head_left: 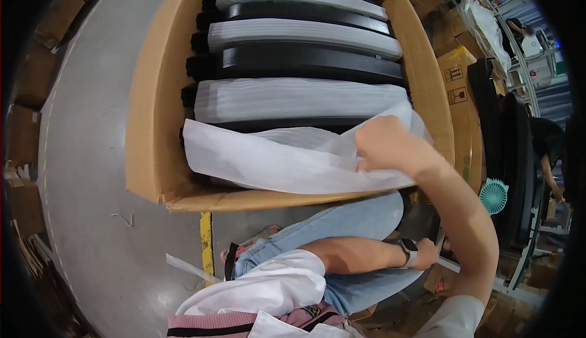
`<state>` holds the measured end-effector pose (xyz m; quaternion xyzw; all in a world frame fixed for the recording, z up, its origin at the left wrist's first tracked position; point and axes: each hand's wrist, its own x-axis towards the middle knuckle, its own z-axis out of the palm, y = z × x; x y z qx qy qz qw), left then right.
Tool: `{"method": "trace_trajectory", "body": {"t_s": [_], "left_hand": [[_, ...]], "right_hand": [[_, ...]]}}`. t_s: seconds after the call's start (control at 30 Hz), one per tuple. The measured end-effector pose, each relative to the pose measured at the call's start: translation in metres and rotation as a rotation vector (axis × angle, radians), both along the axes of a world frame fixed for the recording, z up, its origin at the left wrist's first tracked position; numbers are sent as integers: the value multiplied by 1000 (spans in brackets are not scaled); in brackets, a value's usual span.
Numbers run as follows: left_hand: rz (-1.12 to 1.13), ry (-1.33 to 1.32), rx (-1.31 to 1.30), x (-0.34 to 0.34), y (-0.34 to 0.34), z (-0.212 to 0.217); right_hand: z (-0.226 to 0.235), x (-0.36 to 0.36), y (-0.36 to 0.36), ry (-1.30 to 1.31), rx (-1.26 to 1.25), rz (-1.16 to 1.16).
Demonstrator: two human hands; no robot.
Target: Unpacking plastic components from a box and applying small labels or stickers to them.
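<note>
My right hand (386,142) is closed on a white foam sheet (262,155) at the near side of an open cardboard box (146,118). The sheet lies loose and wrinkled across the nearest part of the contents. Behind it, long black curved parts (305,60) stand in a row, with white foam sheets (299,101) between them. My left hand (426,254), with a watch on its wrist, is low on the right beside my knee. Its fingers look curled, close to a metal rail (450,265); what they hold, if anything, is hidden.
A second cardboard box (461,94) stands against the right side. Tall black parts (516,167) and a teal round fan (494,196) are beyond it. More boxes (24,136) line the far left. A co-worker's arm (549,176) shows at the far right.
</note>
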<state>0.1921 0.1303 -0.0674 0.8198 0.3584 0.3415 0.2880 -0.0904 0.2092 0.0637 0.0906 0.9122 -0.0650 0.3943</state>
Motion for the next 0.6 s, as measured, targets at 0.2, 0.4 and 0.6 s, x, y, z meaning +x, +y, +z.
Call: {"method": "trace_trajectory", "body": {"t_s": [0.2,0.4,0.6], "left_hand": [[-117,149,38,21,4,11],[71,-708,55,33,4,18],[-24,-90,74,30,16,-11]], "right_hand": [[11,-44,83,550,-348,-444],[-40,-67,95,581,471,-79],[-17,-74,60,609,454,140]]}}
